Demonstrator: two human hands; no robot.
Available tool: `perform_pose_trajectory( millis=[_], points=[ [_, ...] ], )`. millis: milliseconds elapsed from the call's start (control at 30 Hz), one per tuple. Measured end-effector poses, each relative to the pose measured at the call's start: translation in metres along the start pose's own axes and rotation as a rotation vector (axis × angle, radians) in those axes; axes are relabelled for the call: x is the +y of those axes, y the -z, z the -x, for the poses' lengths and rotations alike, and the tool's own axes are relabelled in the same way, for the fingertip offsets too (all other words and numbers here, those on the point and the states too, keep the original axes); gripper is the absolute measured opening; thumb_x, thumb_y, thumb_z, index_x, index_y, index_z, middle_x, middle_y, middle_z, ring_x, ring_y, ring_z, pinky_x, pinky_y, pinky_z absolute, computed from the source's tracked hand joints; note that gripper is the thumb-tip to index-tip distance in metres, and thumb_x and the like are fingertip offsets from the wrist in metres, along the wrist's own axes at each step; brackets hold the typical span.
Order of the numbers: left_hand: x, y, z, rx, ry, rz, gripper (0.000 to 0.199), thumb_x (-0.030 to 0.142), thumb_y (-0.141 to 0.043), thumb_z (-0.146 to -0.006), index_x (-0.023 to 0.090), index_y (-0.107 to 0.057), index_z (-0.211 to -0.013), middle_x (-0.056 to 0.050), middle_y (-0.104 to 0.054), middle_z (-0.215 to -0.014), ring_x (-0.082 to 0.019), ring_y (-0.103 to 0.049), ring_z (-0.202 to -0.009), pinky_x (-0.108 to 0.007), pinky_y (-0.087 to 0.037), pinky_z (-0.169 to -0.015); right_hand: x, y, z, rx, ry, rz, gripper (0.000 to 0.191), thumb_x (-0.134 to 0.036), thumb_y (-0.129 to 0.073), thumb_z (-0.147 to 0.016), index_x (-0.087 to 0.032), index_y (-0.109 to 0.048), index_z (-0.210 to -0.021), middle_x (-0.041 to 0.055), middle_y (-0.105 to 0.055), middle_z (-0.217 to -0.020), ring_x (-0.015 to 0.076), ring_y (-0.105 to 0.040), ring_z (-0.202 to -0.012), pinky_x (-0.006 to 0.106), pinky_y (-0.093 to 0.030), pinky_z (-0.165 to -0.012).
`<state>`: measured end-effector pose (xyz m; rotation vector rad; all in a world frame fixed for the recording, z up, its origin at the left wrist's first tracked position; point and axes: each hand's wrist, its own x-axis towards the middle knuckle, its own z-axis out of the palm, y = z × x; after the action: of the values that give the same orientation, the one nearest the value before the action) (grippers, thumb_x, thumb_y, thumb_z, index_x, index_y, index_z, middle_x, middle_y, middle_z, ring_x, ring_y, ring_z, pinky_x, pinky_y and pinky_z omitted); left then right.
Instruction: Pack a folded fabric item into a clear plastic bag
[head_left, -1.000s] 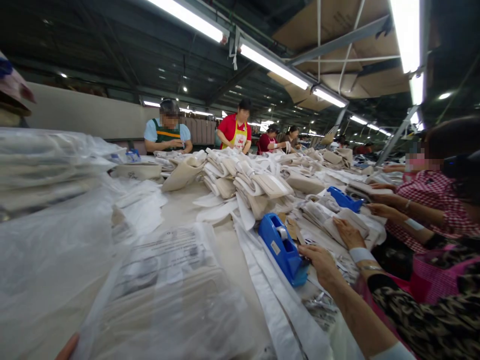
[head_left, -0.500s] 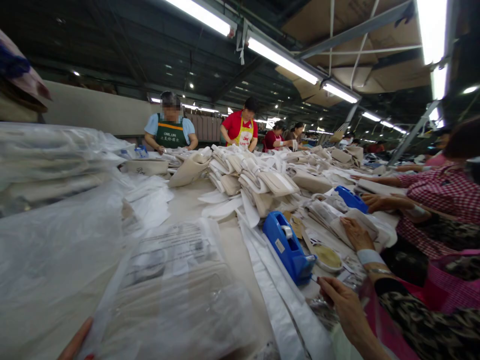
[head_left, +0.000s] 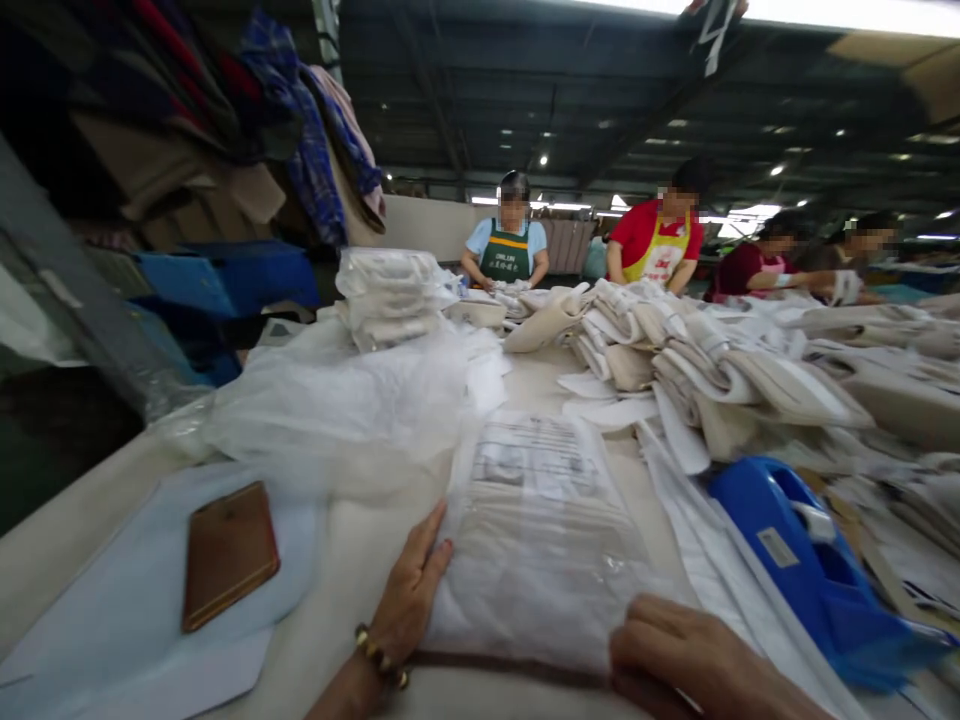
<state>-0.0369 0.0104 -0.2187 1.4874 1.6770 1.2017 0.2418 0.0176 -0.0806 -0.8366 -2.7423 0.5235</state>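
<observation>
A clear plastic bag (head_left: 540, 560) lies flat in front of me, with folded beige fabric pieces inside and printed text near its far end. Along the bag's left edge rests my left hand (head_left: 409, 585), its fingers stretched out and touching the side; a beaded bracelet circles the wrist. At the near right corner, my right hand (head_left: 679, 645) has its fingers curled closed on the plastic. Its fingertips are partly hidden.
To the right stands a blue tape dispenser (head_left: 825, 570) beside white strips. A brown phone (head_left: 229, 555) lies on pale sheets at left. Beyond are loose plastic bags (head_left: 352, 400), a stack of filled bags (head_left: 394, 290) and heaped fabric pieces (head_left: 697, 360). Several co-workers stand across the table.
The view has swung left, so the phone and hanging clothes now show and the co-workers at right have left the frame. My right hand now shows at the bag's near right corner.
</observation>
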Motion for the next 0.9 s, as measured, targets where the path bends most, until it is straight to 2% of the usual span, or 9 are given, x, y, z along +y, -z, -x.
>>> perform_pose_trajectory(
  millis=[100, 200, 333, 500, 567, 700, 767, 833, 900],
  points=[
    [0.002, -0.001, 0.002, -0.001, 0.012, 0.050, 0.054, 0.041, -0.036, -0.087, 0.016, -0.035, -0.134, -0.009, -0.038, -0.140, -0.020, -0.031, -0.131, -0.042, -0.021, -0.113, -0.019, -0.006, -0.066, -0.205, 0.078, -0.047, 0.015, -0.021, -0.046, -0.089, -0.021, -0.057, -0.079, 0.0004, -0.063, -0.078, 0.0126, -0.059, -0.073, 0.020, -0.044, -0.064],
    [0.005, -0.002, 0.002, 0.005, 0.027, 0.079, 0.053, 0.039, -0.037, -0.086, 0.015, -0.037, -0.133, -0.009, -0.040, -0.139, -0.020, -0.033, -0.130, -0.039, -0.022, -0.113, -0.006, -0.026, -0.110, -0.288, 0.110, 0.105, 0.017, -0.024, -0.046, -0.089, -0.018, -0.058, -0.079, 0.0033, -0.063, -0.078, 0.0155, -0.059, -0.074, 0.024, -0.040, -0.064],
    [0.006, -0.003, 0.002, 0.016, 0.026, 0.110, 0.052, 0.039, -0.039, -0.085, 0.016, -0.039, -0.132, -0.009, -0.042, -0.137, -0.022, -0.035, -0.129, -0.041, -0.024, -0.112, 0.010, -0.044, -0.137, -0.292, 0.051, 0.243, 0.017, -0.022, -0.046, -0.086, -0.016, -0.061, -0.084, 0.0076, -0.066, -0.084, 0.0189, -0.060, -0.080, 0.027, -0.039, -0.068],
    [0.004, -0.004, 0.002, 0.009, 0.036, 0.107, 0.051, 0.039, -0.039, -0.086, 0.019, -0.039, -0.132, -0.007, -0.042, -0.137, -0.021, -0.035, -0.128, -0.040, -0.024, -0.112, 0.002, -0.049, -0.149, -0.288, -0.207, 0.233, 0.013, -0.025, -0.057, -0.076, -0.018, -0.066, -0.071, 0.0080, -0.070, -0.075, 0.0225, -0.064, -0.075, 0.028, -0.039, -0.062],
    [0.003, -0.004, 0.002, 0.007, 0.041, 0.095, 0.051, 0.039, -0.037, -0.086, 0.018, -0.039, -0.132, -0.007, -0.042, -0.137, -0.021, -0.034, -0.128, -0.040, -0.023, -0.112, 0.004, -0.047, -0.153, -0.235, -0.311, 0.243, 0.013, -0.029, -0.064, -0.071, -0.017, -0.066, -0.075, 0.0094, -0.070, -0.076, 0.0245, -0.064, -0.075, 0.028, -0.040, -0.061],
    [0.002, -0.004, 0.002, -0.008, 0.059, 0.093, 0.052, 0.040, -0.036, -0.085, 0.018, -0.038, -0.133, -0.007, -0.041, -0.138, -0.021, -0.033, -0.129, -0.040, -0.023, -0.112, 0.022, -0.038, -0.151, -0.104, -0.511, 0.263, 0.050, -0.046, -0.076, -0.057, -0.013, -0.060, -0.091, 0.0124, -0.068, -0.080, 0.0281, -0.064, -0.073, 0.030, -0.042, -0.056],
    [0.002, -0.004, 0.001, -0.013, 0.066, 0.098, 0.053, 0.041, -0.035, -0.085, 0.018, -0.037, -0.133, -0.007, -0.039, -0.139, -0.021, -0.032, -0.130, -0.040, -0.022, -0.112, 0.027, -0.043, -0.140, -0.005, -0.533, 0.279, 0.033, -0.042, -0.069, -0.068, -0.016, -0.059, -0.086, 0.0074, -0.068, -0.076, 0.0245, -0.063, -0.070, 0.030, -0.044, -0.057],
    [0.001, -0.005, 0.000, -0.020, 0.069, 0.091, 0.055, 0.043, -0.034, -0.085, 0.018, -0.035, -0.134, -0.006, -0.038, -0.140, -0.020, -0.031, -0.130, -0.039, -0.021, -0.113, 0.026, -0.062, -0.123, 0.223, -0.380, 0.346, 0.013, -0.028, -0.053, -0.082, -0.017, -0.059, -0.087, 0.0066, -0.068, -0.079, 0.0220, -0.063, -0.074, 0.031, -0.047, -0.064],
    [0.001, -0.005, 0.000, -0.031, 0.077, 0.082, 0.057, 0.044, -0.032, -0.085, 0.017, -0.034, -0.135, -0.006, -0.036, -0.141, -0.019, -0.029, -0.131, -0.038, -0.019, -0.113, 0.019, -0.095, -0.105, 0.492, -0.022, 0.446, 0.023, -0.020, -0.042, -0.087, -0.013, -0.059, -0.102, 0.0105, -0.068, -0.094, 0.0229, -0.064, -0.086, 0.035, -0.050, -0.074]
  ],
)
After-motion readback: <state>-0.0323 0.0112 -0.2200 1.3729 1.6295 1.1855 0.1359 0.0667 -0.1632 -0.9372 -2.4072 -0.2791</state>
